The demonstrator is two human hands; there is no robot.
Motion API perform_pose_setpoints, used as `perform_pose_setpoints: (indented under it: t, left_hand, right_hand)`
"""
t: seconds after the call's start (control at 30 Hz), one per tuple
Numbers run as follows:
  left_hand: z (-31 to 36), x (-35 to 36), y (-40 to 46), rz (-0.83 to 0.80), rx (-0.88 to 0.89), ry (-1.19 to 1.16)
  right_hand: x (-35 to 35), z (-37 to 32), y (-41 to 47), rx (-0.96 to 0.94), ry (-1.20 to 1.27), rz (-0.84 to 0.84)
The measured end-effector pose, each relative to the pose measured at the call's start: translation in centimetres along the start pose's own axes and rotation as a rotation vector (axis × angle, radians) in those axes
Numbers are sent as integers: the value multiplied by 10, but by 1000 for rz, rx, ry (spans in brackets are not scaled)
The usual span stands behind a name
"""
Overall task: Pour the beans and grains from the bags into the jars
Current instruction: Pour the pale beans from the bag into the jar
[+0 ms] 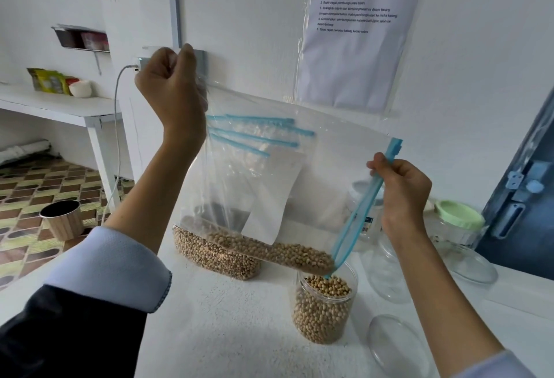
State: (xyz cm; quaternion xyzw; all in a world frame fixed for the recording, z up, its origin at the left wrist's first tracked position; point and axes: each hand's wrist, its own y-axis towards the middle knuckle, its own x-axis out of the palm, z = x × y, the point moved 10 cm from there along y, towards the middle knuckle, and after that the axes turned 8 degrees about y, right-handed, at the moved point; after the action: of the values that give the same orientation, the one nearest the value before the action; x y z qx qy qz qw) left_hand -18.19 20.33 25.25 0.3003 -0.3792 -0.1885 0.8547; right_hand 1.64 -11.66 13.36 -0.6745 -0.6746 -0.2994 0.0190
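1. The left hand [172, 90] is gripping the closed bottom corner of a clear zip bag [299, 174], fingers curled into a fist around the plastic, and is holding that corner high in front of the wall.
2. The right hand [401, 189] is pinching the bag's blue zip strip [362, 213] between thumb and curled fingers, near the strip's upper end.
3. The bag is hanging tilted, its open mouth corner pointing down into an open clear jar [325, 305] standing on the white table [227, 326].
4. Soybeans [278, 250] are lying along the lowest edge of the bag, gathered toward the mouth just above the jar rim.
5. The jar is holding beans nearly up to its rim.
6. A second bag of beans [214, 253] is standing on the table behind the tilted bag, to the left of the jar.
7. Empty clear jars [386, 272] are lying to the right of the filled jar; one with a green lid [458, 213] is lying further right.
8. A clear lid [398, 344] is lying flat on the table in front of the jar.
9. A printed sheet [359, 30] is hanging on the wall above.
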Motion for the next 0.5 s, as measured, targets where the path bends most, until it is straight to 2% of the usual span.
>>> perform_pose_setpoints:
  t: [0.5]
  left_hand:
    - [5,-5,7,-9,34,19]
  right_hand:
    - [17,15,6,34,-7,-58]
